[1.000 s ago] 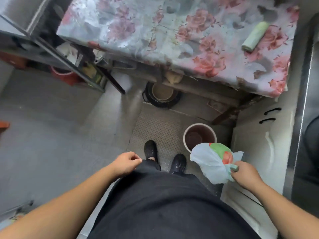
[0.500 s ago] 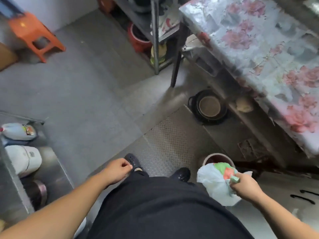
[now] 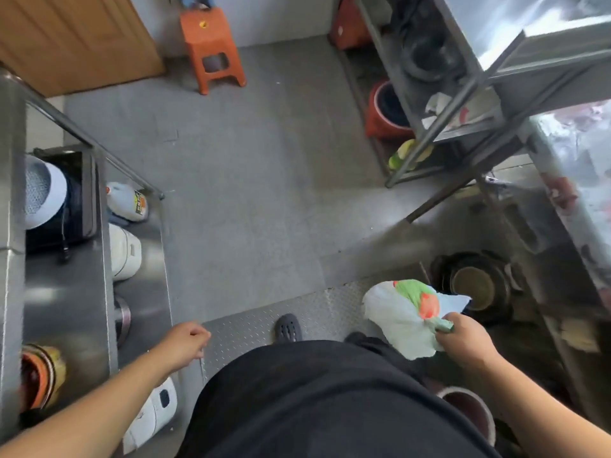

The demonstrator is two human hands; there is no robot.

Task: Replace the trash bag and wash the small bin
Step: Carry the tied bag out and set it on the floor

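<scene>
1. While the person stands on the patterned metal floor plate [image 3: 251,328], the right hand [image 3: 464,340] grips the twisted neck of one filled trash bag [image 3: 401,320], fingers curled tight round it.
2. The bag is pale and thin, with green and orange contents showing through; it hangs in the air in front of the person's right leg, clear of the floor.
3. The left hand [image 3: 183,340] holds nothing; its fingers are loosely curled and it hangs beside the left hip.
4. One small bin [image 3: 469,411] stands on the floor at the lower right, just behind the right forearm and partly hidden by the dark clothing; only part of its pale rim and dark inside shows.
5. One black shoe [image 3: 288,327] shows plainly on the floor plate; a second is only a dark edge beside the bag.
6. One orange stool [image 3: 211,49] stands at the far wall, beside a wooden door [image 3: 76,38].
7. On the left, a steel shelf unit [image 3: 66,292] carries a blue-and-white bowl-shaped thing [image 3: 43,193]; beside it, lower down, sit one jug with a yellow label [image 3: 127,203] and two white appliances [image 3: 124,252], one near and one farther.
8. On the right, a metal rack [image 3: 463,104] holds one red pot [image 3: 385,114] on its lowest level.
9. One round black pan [image 3: 472,285] lies on the floor beyond the bag.
</scene>
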